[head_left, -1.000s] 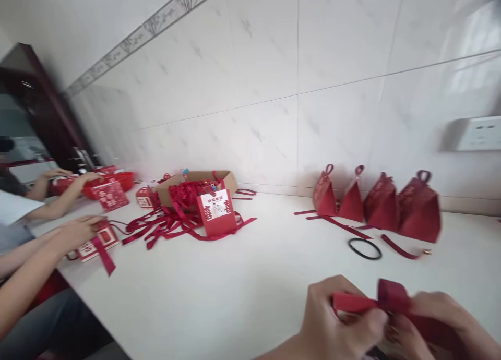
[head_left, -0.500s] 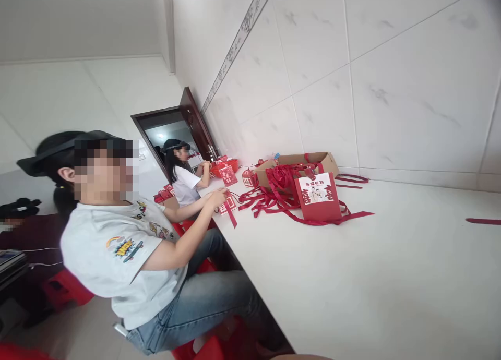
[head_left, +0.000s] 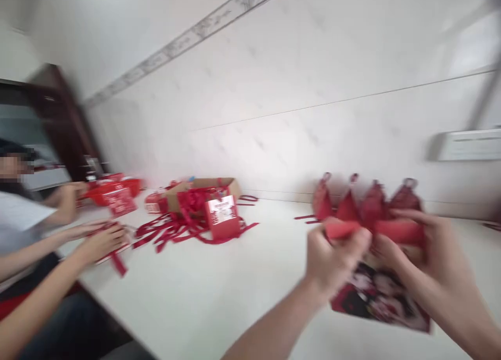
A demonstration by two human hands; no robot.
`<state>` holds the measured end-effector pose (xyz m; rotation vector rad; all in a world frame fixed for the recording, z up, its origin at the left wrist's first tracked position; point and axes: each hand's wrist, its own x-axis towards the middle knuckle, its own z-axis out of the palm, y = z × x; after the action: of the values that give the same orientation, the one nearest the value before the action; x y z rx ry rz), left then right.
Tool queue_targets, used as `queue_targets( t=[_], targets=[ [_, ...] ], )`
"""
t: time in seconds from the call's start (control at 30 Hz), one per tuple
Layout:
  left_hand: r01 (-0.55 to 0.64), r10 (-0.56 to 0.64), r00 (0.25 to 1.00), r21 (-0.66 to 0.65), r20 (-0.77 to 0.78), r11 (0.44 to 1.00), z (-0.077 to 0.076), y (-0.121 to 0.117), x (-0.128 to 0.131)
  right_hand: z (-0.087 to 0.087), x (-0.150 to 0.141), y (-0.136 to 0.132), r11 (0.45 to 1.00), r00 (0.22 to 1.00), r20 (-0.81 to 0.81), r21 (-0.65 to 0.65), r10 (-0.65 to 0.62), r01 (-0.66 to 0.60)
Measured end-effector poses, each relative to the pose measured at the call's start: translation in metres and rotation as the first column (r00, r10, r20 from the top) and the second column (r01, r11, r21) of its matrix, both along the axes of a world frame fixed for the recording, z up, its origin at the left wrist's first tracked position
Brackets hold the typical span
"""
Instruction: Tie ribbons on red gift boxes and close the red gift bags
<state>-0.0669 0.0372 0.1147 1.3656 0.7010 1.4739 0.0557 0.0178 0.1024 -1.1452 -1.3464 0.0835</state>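
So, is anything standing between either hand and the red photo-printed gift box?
Nothing visible: left hand and right hand both hold the red photo-printed gift box near its top. The four looped red boxes stand beyond it, not in between.

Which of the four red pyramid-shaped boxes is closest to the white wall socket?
The rightmost box, partly hidden behind the right hand; the other three boxes line up to its left, farther from the socket.
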Motion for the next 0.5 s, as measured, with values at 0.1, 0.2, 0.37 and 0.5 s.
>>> queue_targets(
  t=[0.1,0.2,0.37,0.5],
  targets=[
    [-0.021,0.023,1.000,0.115,-0.015,0.993,0.043,0.005,-0.005,0.043,-0.003,-0.004,0.998,0.998,-0.033,-0.028,-0.055,0.055],
    [-0.022,0.033,0.998,0.195,-0.057,0.981,0.069,0.000,-0.016,0.066,-0.015,-0.007,0.998,0.997,-0.058,0.045,-0.041,0.043],
    [-0.033,0.067,0.987,0.227,-0.146,0.973,0.072,-0.005,-0.026,0.070,-0.019,-0.016,0.990,0.996,-0.021,0.116,0.089,-0.086],
    [-0.026,0.072,0.977,0.222,-0.199,0.975,0.071,-0.005,-0.023,0.071,-0.019,-0.017,0.987,0.991,-0.045,0.109,0.122,-0.117]
  ],
)
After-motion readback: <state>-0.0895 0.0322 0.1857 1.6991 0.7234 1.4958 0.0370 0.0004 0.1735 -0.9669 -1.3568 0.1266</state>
